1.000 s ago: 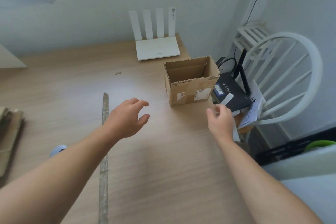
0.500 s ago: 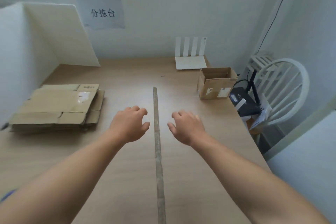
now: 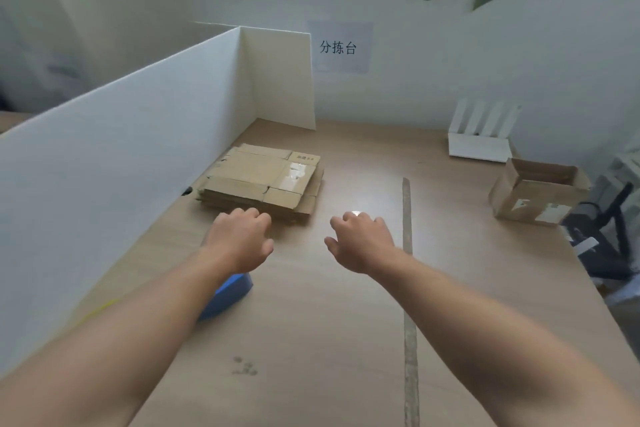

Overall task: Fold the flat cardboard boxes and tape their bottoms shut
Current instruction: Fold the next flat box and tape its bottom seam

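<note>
Two bare hands are out over the wooden surface [image 3: 329, 322], and neither one's holding anything. The left hand [image 3: 239, 243] has a loose, relaxed grip with the fingers slightly curled. It's right at the near edge of the stack of flat cardboard boxes [image 3: 263, 180], but I can't tell if the fingertips actually touch it. Same deal with the right hand [image 3: 360, 243]: relaxed, empty grip, hanging over bare surface between the stack and a long thin strip [image 3: 408, 270] that runs front to back.

The stack lies flat on the left side, just beside the white partition [image 3: 138, 166], with a pale patch of tape on the top one. One folded box [image 3: 536, 194] stands upright with its top open over at the right edge, well apart from both hands. A white router [image 3: 479, 135] sits behind it by the wall. Something blue [image 3: 228, 291] pokes out from under the left forearm, mostly hidden.
</note>
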A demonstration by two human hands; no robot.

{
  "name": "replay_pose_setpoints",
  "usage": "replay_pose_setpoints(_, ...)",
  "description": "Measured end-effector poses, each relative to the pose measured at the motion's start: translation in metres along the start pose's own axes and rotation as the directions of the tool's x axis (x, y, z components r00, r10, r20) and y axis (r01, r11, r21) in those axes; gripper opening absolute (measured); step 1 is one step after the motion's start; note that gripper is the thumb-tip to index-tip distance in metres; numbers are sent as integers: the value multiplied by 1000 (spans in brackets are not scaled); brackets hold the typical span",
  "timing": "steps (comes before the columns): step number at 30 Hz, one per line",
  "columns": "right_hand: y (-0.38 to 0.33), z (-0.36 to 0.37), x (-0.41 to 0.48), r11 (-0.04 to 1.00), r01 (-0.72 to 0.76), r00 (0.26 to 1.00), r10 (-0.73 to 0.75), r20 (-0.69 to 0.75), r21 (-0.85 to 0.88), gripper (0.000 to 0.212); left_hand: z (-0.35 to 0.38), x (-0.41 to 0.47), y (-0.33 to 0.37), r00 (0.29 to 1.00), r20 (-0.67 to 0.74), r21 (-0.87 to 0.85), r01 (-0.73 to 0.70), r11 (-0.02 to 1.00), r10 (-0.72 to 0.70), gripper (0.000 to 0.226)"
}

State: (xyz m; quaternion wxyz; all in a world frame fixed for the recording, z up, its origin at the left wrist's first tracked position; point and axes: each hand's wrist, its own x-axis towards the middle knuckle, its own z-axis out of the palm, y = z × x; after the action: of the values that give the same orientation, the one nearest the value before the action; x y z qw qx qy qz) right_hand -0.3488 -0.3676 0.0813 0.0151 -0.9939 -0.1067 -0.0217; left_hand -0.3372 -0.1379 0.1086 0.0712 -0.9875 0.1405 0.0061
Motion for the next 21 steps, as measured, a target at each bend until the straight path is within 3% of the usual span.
replay_pose_setpoints(12, -42, 28, 111, 998, 37, 996, -41, 80, 50, 33, 28, 53, -115, 986, 42, -35, 163, 986, -161, 38)
replay_pose_setpoints(17, -58, 54, 175, 998, -61, 991, 58, 124, 22, 31, 66, 124, -169, 989, 80, -62, 127, 990, -122, 36)
replay_pose_setpoints(21, -62, 75, 225, 971, -237, 958, 230, 168, 21, 30, 94, 198, -202, 993, 110, -117, 46, 992, -34, 34)
